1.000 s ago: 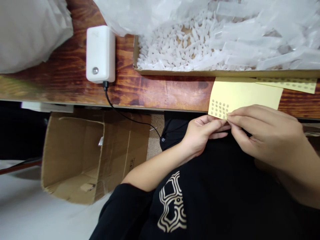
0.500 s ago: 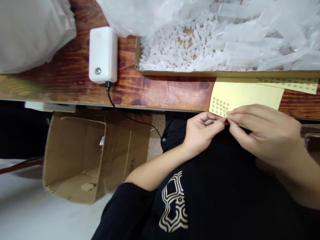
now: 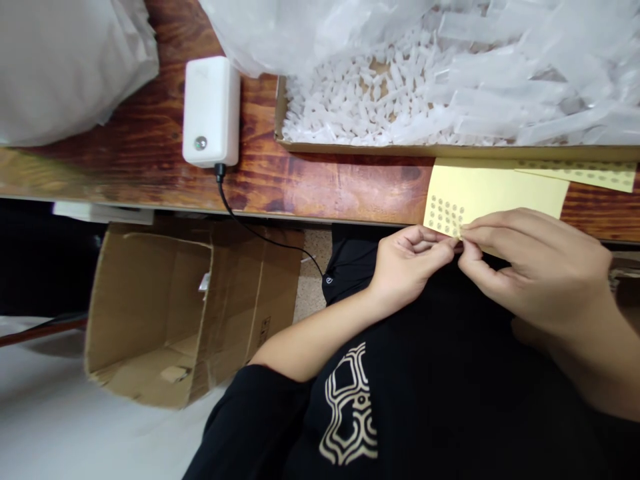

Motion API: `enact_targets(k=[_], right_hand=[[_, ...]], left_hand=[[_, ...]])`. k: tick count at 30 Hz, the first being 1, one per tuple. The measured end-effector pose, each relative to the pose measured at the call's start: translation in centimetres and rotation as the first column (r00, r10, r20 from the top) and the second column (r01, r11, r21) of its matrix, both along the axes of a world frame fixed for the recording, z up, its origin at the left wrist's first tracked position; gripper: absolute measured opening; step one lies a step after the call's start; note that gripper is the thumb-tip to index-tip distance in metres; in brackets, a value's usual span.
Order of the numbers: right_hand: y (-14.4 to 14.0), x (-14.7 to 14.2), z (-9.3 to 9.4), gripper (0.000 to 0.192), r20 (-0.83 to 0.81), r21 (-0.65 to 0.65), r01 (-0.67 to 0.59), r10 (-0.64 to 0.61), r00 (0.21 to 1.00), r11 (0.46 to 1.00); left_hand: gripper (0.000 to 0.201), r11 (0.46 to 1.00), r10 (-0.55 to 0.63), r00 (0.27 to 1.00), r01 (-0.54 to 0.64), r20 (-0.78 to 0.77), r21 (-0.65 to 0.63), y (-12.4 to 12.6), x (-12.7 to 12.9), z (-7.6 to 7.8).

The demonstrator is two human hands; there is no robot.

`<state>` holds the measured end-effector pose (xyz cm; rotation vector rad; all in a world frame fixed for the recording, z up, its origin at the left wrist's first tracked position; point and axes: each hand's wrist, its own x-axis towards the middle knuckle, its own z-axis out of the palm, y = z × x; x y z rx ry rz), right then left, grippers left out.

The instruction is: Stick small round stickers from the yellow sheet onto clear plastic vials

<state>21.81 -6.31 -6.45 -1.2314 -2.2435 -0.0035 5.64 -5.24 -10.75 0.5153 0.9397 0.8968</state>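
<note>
I count two yellow sheets: the near sticker sheet point(image 3: 493, 190) lies at the bench point(image 3: 320, 183) edge, a second sheet point(image 3: 583, 172) just behind it. My left hand point(image 3: 407, 270) and right hand point(image 3: 537, 267) meet fingertip to fingertip at the near sheet's dotted corner; whatever they pinch is too small to see. One tray point(image 3: 450, 148) holds uncountable white pieces. One white box point(image 3: 211, 110) sits left, one open carton point(image 3: 175, 313) on the floor.
</note>
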Motion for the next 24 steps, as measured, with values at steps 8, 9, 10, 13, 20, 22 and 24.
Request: enact_targets(k=[8,9,10,13,20,22,24], right_hand=[[0.6,0.8,-0.7,0.019,-0.254,-0.115,0.068,-0.096,0.962,0.991],[0.7,1.0,-0.8,0.018,-0.291,-0.127,0.089,-0.123,0.949,0.988],[0.8,1.2,-0.9,0.018,-0.318,-0.141,0.109,-0.149,0.936,0.984],[1.0,1.9,-1.0,0.018,-0.34,-0.175,0.118,-0.172,0.925,0.978],[1.6,2.4,-1.9,0.015,-0.278,-0.015,0.03,-0.033,0.96,0.999],[2.1,2.4,-2.4,0.014,-0.296,0.002,0.015,-0.013,0.955,1.0],[2.6,2.5,-3.0,0.013,-0.343,-0.001,0.012,-0.012,0.939,1.0]], left_hand=[[0.048,0.999,-0.025,1.0,0.025,-0.001,-0.025,0.1,-0.2,0.2],[0.048,0.999,-0.03,0.999,0.029,-0.012,-0.031,0.2,-0.3,0.3],[0.047,0.999,-0.031,0.999,0.03,-0.023,-0.037,0.2,-0.4,0.3],[0.042,0.998,-0.027,0.997,0.023,-0.069,-0.062,0.4,-1.1,0.6],[0.032,0.861,-0.289,0.789,0.461,-0.542,0.212,3.5,-4.6,4.4],[0.022,0.734,0.007,0.681,0.494,-0.732,0.466,6.2,-4.7,5.4],[0.012,0.51,0.318,0.526,0.606,-0.788,0.61,9.6,-4.0,6.0]])
